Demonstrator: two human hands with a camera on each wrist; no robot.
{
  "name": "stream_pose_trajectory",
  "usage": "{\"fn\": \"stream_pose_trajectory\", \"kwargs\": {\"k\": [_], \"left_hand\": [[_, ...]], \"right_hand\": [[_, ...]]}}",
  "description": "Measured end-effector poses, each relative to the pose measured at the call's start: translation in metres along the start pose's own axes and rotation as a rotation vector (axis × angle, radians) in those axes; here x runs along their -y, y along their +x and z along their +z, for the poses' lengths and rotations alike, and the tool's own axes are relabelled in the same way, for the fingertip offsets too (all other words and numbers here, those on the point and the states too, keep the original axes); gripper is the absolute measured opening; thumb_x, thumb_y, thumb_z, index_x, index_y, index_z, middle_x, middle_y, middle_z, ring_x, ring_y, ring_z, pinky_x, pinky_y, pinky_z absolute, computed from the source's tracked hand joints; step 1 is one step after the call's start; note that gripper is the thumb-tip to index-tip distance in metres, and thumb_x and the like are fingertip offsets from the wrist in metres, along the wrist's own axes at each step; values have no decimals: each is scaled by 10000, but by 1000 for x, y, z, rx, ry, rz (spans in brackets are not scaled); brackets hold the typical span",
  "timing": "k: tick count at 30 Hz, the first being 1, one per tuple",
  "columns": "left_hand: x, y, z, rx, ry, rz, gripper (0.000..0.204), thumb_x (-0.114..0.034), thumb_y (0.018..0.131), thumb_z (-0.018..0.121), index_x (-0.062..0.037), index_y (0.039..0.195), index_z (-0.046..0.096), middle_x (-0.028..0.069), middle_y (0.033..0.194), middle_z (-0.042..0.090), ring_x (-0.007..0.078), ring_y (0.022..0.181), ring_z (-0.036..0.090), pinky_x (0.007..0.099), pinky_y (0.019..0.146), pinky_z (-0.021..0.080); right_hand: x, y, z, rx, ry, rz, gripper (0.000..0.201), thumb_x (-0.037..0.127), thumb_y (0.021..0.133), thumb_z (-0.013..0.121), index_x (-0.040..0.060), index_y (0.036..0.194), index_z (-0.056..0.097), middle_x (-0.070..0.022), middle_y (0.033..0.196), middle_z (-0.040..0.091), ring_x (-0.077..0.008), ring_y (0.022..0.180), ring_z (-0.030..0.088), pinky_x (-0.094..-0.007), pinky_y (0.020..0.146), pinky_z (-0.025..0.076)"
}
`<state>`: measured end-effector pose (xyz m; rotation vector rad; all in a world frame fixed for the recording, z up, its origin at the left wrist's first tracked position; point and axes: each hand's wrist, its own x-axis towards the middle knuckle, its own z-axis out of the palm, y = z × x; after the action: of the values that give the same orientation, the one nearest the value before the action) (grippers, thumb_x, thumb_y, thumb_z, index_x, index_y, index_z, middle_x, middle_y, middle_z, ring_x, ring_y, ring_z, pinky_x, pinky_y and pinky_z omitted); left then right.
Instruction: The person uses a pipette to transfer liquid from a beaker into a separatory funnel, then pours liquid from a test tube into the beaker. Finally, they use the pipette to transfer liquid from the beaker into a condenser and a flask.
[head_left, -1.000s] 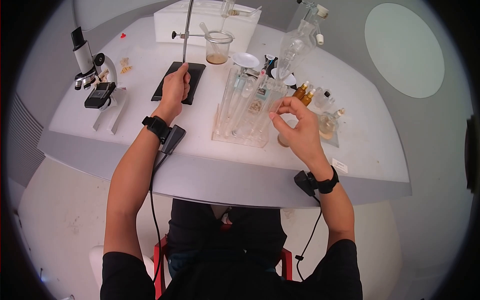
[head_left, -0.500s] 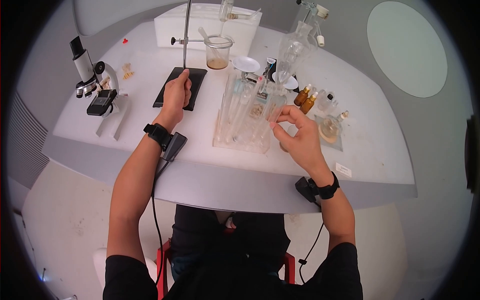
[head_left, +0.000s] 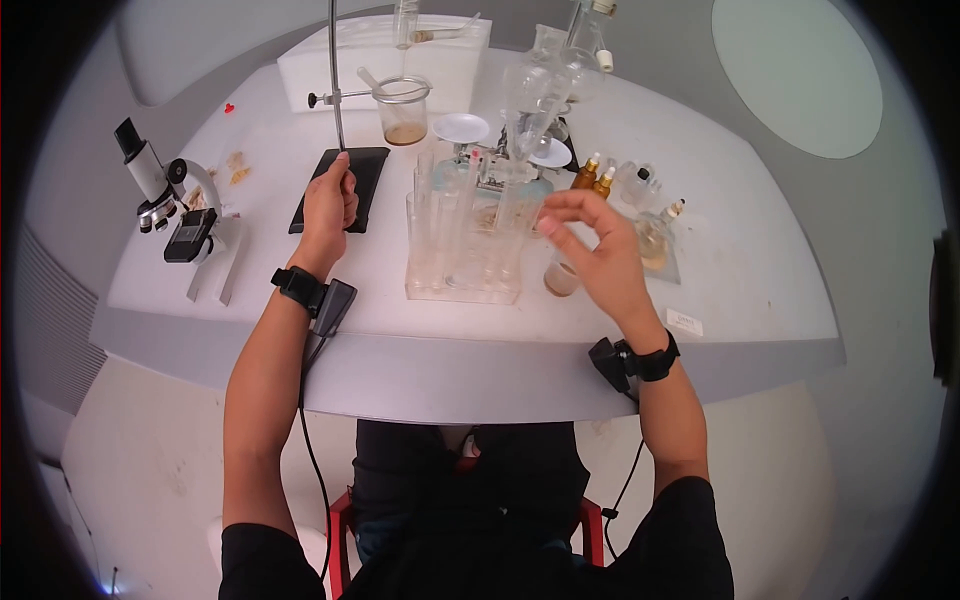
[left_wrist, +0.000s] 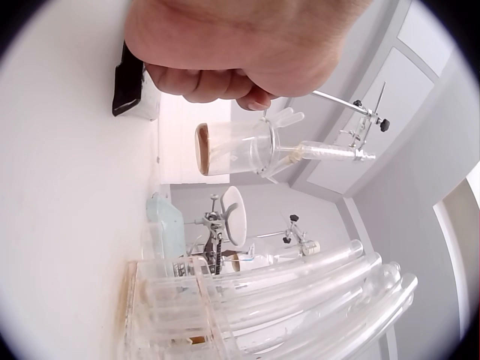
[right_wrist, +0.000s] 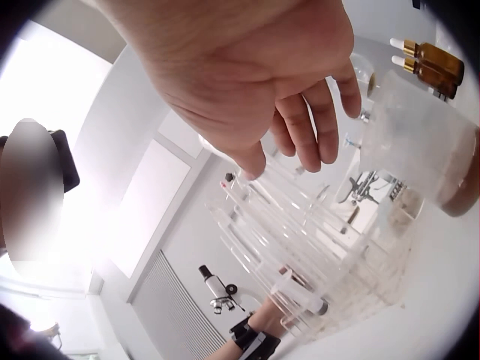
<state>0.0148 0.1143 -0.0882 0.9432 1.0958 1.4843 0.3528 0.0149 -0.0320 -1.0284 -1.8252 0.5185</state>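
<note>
In the head view, my left hand point(head_left: 328, 208) is curled in front of the metal rod point(head_left: 336, 90), over the stand's black base point(head_left: 368, 180); the left wrist view shows its folded fingers point(left_wrist: 202, 84) with nothing visible in them. My right hand point(head_left: 605, 255) hangs at the right side of the clear rack point(head_left: 462, 292) of test tubes point(head_left: 465, 215), fingers bent loosely and thumb apart. Tube tops point(right_wrist: 274, 176) lie close to the right thumb in the right wrist view; contact cannot be told. A small cup point(head_left: 560, 280) stands beside that hand.
A microscope point(head_left: 190, 225) stands left. Behind are a beaker point(head_left: 404, 125) with brown liquid, a white box point(head_left: 300, 80), a balance point(head_left: 462, 128) and a glass funnel point(head_left: 530, 95). Brown dropper bottles point(head_left: 603, 183) and a flask point(head_left: 652, 245) stand right.
The head view has shifted, so the table things appear farther left. My right hand's fingers and thumb show a wider gap from the tubes. My left hand remains curled by the stand.
</note>
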Motion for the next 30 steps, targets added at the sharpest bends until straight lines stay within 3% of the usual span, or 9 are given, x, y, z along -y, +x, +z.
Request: {"fn": "stream_pose_trajectory", "kwargs": {"k": [2, 4, 9, 15, 17, 20, 30], "left_hand": [[0, 1, 0, 6, 2, 3, 446, -384, 1036, 503, -161, 658, 420, -87, 535, 277, 53, 411, 211, 254, 389, 153], [0, 1, 1, 14, 3, 11, 449, -390, 1035, 502, -161, 657, 421, -88, 529, 273, 53, 407, 205, 256, 386, 151], [-1, -1, 0, 7, 3, 45, 449, -412, 1010, 544, -160, 651, 454, -88, 505, 289, 56, 391, 212, 259, 387, 142], [-2, -3, 2, -15, -5, 45, 453, -412, 1008, 550, -155, 643, 470, -90, 492, 318, 46, 383, 234, 254, 376, 153], [-3, -3, 1, -14, -12, 47, 452, -410, 1008, 551, -155, 642, 469, -92, 493, 319, 46, 385, 232, 254, 376, 154], [-2, -3, 1, -3, -17, 39, 457, -406, 1006, 553, -154, 635, 469, -91, 494, 325, 46, 391, 232, 256, 381, 159], [-5, -8, 5, 17, -27, 52, 495, -388, 1014, 540, -138, 592, 475, -72, 462, 355, 56, 376, 243, 273, 382, 170]], "right_hand": [[-6, 6, -11, -62, 69, 46, 289, 233, 950, 700, -2, 1111, 650, -72, 968, 739, -108, 916, 668, -258, 834, 504], [-18, 10, -21, -157, 326, 102, 290, 250, 996, 644, -19, 1105, 661, -86, 985, 735, -125, 959, 667, -278, 869, 511], [-24, 10, -39, -192, 367, 167, 298, 237, 1012, 616, -34, 1132, 643, -104, 1008, 731, -144, 974, 672, -270, 925, 501], [-26, -22, -41, -56, 198, 207, 444, 227, 930, 726, -13, 1275, 580, -119, 1181, 679, -169, 1044, 647, -295, 955, 484], [-14, -33, -43, 30, -52, 266, 637, 248, 841, 813, 28, 1362, 519, -114, 1293, 620, -194, 1146, 596, -347, 1004, 454], [-12, -46, -42, 91, -142, 292, 767, 267, 779, 859, 59, 1407, 472, -92, 1314, 595, -208, 1185, 558, -372, 1026, 426], [-26, -45, -27, 144, -108, 348, 757, 188, 759, 870, 47, 1387, 472, -49, 1210, 625, -151, 1115, 576, -330, 984, 436]]}}
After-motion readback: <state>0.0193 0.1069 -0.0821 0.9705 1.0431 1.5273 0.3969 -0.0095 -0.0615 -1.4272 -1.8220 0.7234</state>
